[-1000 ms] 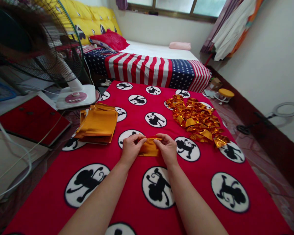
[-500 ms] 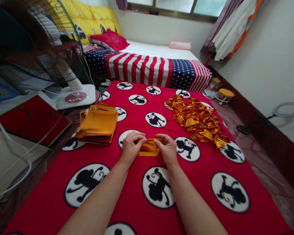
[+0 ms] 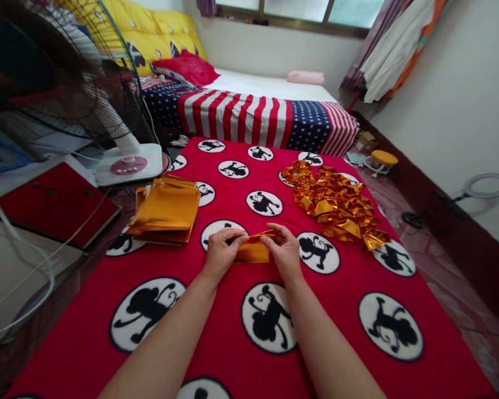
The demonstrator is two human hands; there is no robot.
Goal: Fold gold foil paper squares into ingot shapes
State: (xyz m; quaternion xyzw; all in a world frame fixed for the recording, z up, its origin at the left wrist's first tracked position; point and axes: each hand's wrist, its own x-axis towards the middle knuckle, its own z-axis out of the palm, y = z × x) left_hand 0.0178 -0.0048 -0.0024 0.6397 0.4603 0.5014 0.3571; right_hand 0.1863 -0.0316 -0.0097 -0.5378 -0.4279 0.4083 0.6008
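- Pinching the far edge of a folded gold foil sheet (image 3: 253,254) at its left end, left hand (image 3: 223,250) with thumb against fingertips; pinching likewise at its right end, right hand (image 3: 286,250).
- Resting low between both hands, over a red monkey-print blanket (image 3: 341,299), soft and fleecy-looking.
- Probably light, thin, slightly springy; likely slick, easily creased or torn; best held by the doubled edge, near the corners.
- At left, flat, satiny, roughly squared: a stack of gold foil sheets (image 3: 166,210).
- At right, crinkled, faceted, mirror-bright: a heap of folded foil pieces (image 3: 332,200).
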